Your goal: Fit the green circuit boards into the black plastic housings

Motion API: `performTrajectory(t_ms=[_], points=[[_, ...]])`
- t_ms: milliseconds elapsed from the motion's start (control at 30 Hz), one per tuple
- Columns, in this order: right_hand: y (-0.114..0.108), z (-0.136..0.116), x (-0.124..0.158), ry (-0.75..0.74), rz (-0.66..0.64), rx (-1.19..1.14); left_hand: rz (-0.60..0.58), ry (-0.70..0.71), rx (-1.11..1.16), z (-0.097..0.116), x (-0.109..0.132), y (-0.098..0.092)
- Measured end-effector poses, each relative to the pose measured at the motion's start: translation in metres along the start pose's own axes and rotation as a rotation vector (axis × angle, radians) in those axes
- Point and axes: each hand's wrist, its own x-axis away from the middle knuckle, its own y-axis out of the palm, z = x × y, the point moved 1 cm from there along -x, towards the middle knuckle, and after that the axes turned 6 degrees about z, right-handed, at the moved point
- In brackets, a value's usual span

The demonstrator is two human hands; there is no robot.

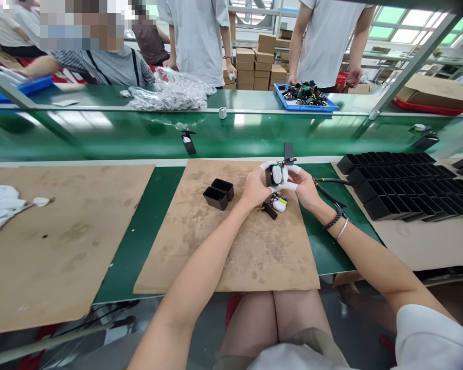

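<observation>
My left hand (256, 186) and my right hand (303, 186) meet above a brown cardboard mat (231, 246), both gripping one small electronic part (277, 174), black and white with thin coloured wires. White finger cots cover several fingertips. Just below my hands a second small part (278, 204) with wires lies on the mat. Two empty black plastic cases (218, 193) sit on the mat to the left of my left hand.
Rows of black cases (405, 185) lie at the right. A black tool (330, 194) rests beside my right wrist. Beyond the green conveyor (100, 136) stand other people, a blue tray of parts (304, 96), plastic bags (173, 91). A white cloth (2, 205) lies far left.
</observation>
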Motion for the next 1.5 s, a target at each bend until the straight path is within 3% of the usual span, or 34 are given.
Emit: performTrajectory(t_ms=[1500], points=[[0.0034, -0.0087, 0.0098, -0.053, -0.018, 0.015, 0.03, 0.072, -0.054, 0.0042, 0.0047, -0.0024]])
